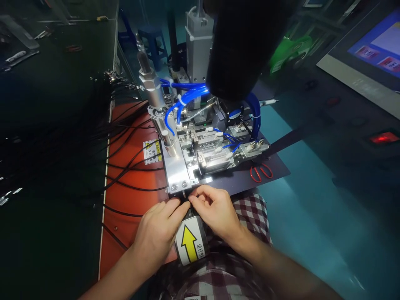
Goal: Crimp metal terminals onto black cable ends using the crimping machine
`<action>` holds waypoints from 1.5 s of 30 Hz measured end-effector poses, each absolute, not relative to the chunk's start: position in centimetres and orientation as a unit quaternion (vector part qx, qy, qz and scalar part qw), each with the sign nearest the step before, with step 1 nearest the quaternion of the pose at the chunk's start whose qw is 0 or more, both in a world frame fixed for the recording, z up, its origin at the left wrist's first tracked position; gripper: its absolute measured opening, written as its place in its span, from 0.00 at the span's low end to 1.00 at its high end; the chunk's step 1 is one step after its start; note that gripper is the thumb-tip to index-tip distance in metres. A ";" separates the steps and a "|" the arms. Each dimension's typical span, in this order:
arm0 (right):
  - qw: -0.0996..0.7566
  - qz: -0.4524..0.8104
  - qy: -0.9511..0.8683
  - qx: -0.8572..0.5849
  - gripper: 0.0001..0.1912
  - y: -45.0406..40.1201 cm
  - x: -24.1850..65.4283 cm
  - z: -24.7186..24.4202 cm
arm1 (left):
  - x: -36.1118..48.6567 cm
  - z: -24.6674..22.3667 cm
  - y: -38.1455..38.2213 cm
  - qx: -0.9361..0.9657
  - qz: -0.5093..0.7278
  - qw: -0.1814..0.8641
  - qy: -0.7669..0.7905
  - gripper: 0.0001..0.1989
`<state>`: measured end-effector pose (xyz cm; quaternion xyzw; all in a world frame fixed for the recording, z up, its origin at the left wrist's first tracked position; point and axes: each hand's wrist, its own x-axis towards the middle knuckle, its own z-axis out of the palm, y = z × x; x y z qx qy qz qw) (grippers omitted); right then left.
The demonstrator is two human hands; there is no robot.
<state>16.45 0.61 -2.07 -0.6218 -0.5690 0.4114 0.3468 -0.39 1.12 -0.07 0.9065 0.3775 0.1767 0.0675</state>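
Observation:
Both hands meet at the near end of a metal bench machine fitted with air cylinders and blue tubes. My left hand is closed, thumb and forefinger pinched together just below the machine's front block. Facing it, my right hand has thumb and forefinger pinched close to the left fingertips. Whatever lies between the fingers is too small or hidden to make out. Under the hands is a white plate with a yellow arrow. Several black cables run from the left toward the machine.
A bundle of black cables lies on the dark table at left. Red-handled scissors rest on the machine's base plate at right. A screen stands at upper right. A black cylindrical part hangs over the machine.

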 end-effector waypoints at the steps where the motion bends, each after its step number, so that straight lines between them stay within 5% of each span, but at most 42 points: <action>1: 0.346 0.416 -0.566 -0.622 0.07 0.7 16.5 -2.1 | -0.4 -0.1 1.1 0.906 0.178 0.069 0.378 0.15; 6: 0.360 0.446 -0.536 -0.620 0.10 0.6 17.0 -2.4 | -0.5 -0.3 1.1 0.903 0.167 0.097 0.383 0.16; 12: 0.352 0.637 -0.388 -0.565 0.12 1.0 17.6 -3.6 | -0.6 -0.3 1.2 0.905 0.168 0.108 0.377 0.15; 17: 0.390 0.573 -0.400 -0.600 0.12 -0.4 17.7 -3.9 | -0.6 -0.3 1.2 0.905 0.171 0.109 0.375 0.15; 22: 0.340 0.536 -0.454 -0.625 0.09 -1.4 16.8 -2.5 | -0.7 -0.5 1.1 0.901 0.167 0.111 0.385 0.15; 29: 0.265 0.232 -0.694 -0.628 0.09 -1.0 17.2 -0.6 | -0.6 -0.5 1.2 0.900 0.175 0.112 0.382 0.14; 35: 0.236 0.226 -0.736 -0.593 0.11 -0.8 17.6 -0.5 | -0.7 -0.6 1.2 0.900 0.175 0.113 0.382 0.14; 38: 0.263 0.291 -0.697 -0.600 0.09 -0.3 17.7 -0.9 | -0.7 -0.6 1.2 0.901 0.174 0.117 0.380 0.14; 45: 0.370 0.683 -0.345 -0.527 0.11 0.5 18.2 -3.8 | -0.9 -0.6 1.2 0.906 0.168 0.098 0.377 0.14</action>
